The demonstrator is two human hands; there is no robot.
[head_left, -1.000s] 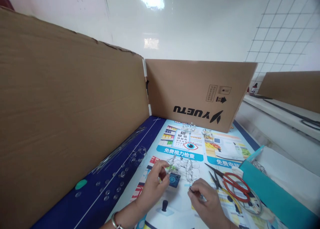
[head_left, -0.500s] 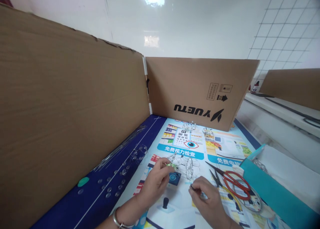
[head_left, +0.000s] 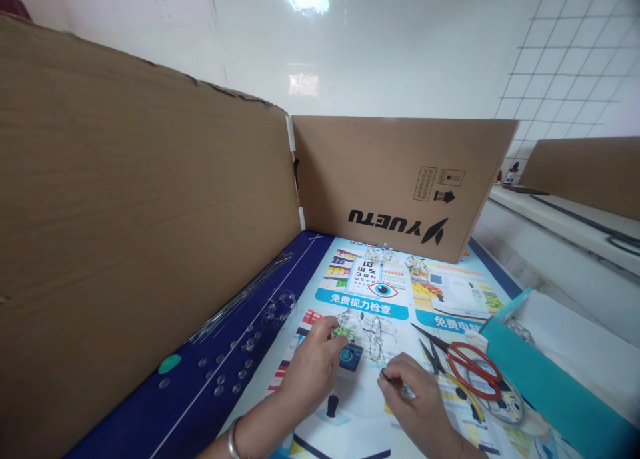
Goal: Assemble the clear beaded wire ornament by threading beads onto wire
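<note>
A silvery wire piece with thin loops and clear beads (head_left: 376,339) is stretched between my two hands over the printed sheet. My left hand (head_left: 316,360), a metal bangle at its wrist, pinches the left side of this piece; the exact contact is partly hidden by the fingers. On the near side, my right hand (head_left: 419,395) is closed, thumb against forefinger, on the lower wire end, where a small dark bit shows. Close to the right hand are yellow-handled pliers (head_left: 465,392) and red-handled scissors (head_left: 477,369).
Loose clear discs (head_left: 220,379), a green disc (head_left: 169,363) and a bundle of thin wires (head_left: 240,295) lie at left. Finished-looking wire pieces (head_left: 417,267) sit at the back. Cardboard panels (head_left: 390,172) stand behind and left; a teal box (head_left: 555,379) is at right.
My left hand has turned slightly, its fingers bunching closer together. The beaded wire piece has shifted a little to the left. My right hand stays nearly still.
</note>
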